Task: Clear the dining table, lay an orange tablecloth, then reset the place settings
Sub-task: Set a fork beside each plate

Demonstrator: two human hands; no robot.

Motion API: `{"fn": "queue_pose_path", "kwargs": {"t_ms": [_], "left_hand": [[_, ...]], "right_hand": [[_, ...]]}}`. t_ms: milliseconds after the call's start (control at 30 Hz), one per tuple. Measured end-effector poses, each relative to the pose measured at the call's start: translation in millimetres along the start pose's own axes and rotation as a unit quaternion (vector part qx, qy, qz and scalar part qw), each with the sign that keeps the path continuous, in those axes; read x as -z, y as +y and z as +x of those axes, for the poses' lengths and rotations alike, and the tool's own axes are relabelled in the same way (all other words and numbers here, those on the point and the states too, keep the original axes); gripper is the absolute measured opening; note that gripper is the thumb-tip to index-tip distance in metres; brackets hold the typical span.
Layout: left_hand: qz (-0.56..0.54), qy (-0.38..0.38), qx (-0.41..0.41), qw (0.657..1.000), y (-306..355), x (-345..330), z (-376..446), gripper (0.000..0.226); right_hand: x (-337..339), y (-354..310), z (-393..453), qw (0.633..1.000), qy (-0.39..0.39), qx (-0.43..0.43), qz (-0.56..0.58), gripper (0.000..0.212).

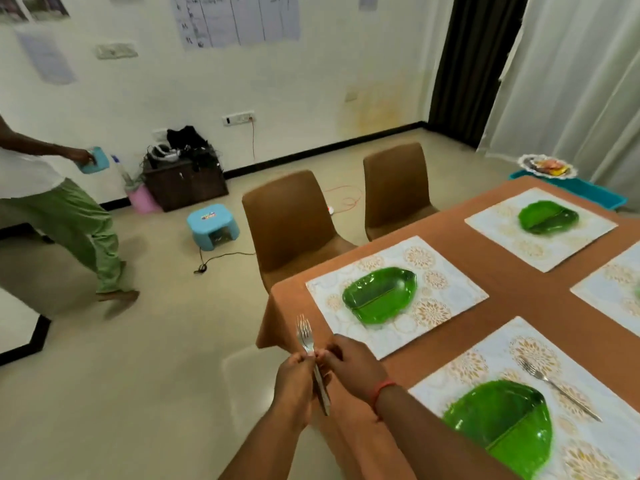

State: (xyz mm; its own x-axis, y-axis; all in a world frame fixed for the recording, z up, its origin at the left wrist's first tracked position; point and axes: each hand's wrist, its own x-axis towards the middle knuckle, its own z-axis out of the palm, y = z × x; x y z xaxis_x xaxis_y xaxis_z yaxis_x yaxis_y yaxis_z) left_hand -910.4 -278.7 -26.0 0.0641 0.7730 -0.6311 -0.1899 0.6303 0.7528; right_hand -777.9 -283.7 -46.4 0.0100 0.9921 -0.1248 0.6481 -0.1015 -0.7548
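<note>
An orange tablecloth [512, 282] covers the dining table at the right. On it lie white patterned placemats [446, 271], each with a green leaf-shaped plate: one near me [502, 424], one in the middle [381, 294], one far [549, 216]. One fork [557, 388] lies on the nearest placemat beside its plate. Off the table's near corner, my left hand [294, 379] grips a bunch of forks [306, 336] upright, tines up. My right hand [353, 362] pinches the same forks at the neck.
Two brown chairs [294, 220] stand along the table's left side. A person in green trousers [69, 223] walks at the left holding a blue box. A blue stool [213, 225], a cable and a dark cabinet [185, 180] sit on the floor. A teal tray [588, 192] lies beyond the table.
</note>
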Motion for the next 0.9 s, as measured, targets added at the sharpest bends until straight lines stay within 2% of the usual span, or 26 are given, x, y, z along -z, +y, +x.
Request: {"fn": "queue_pose_path", "kwargs": {"t_ms": [167, 300, 400, 600, 900], "left_hand": [[0.059, 0.008, -0.025, 0.998, 57, 52, 21, 0.019], [0.116, -0.047, -0.037, 0.992, 96, 49, 46, 0.016], [0.176, -0.093, -0.048, 0.979, 115, 20, 70, 0.015], [0.185, -0.197, -0.018, 0.963, 147, -69, 113, 0.017], [0.203, -0.297, 0.015, 0.933, 178, -175, 164, 0.022]], "right_hand": [[-41, -74, 24, 0.994, 0.034, -0.054, 0.087, 0.021], [-41, -103, 41, 0.976, 0.115, -0.091, 0.161, 0.016], [-19, -95, 59, 0.963, 0.148, -0.114, 0.193, 0.017], [53, -53, 109, 0.92, 0.202, -0.162, 0.295, 0.017], [130, 16, 172, 0.879, 0.278, -0.216, 0.322, 0.021]]}}
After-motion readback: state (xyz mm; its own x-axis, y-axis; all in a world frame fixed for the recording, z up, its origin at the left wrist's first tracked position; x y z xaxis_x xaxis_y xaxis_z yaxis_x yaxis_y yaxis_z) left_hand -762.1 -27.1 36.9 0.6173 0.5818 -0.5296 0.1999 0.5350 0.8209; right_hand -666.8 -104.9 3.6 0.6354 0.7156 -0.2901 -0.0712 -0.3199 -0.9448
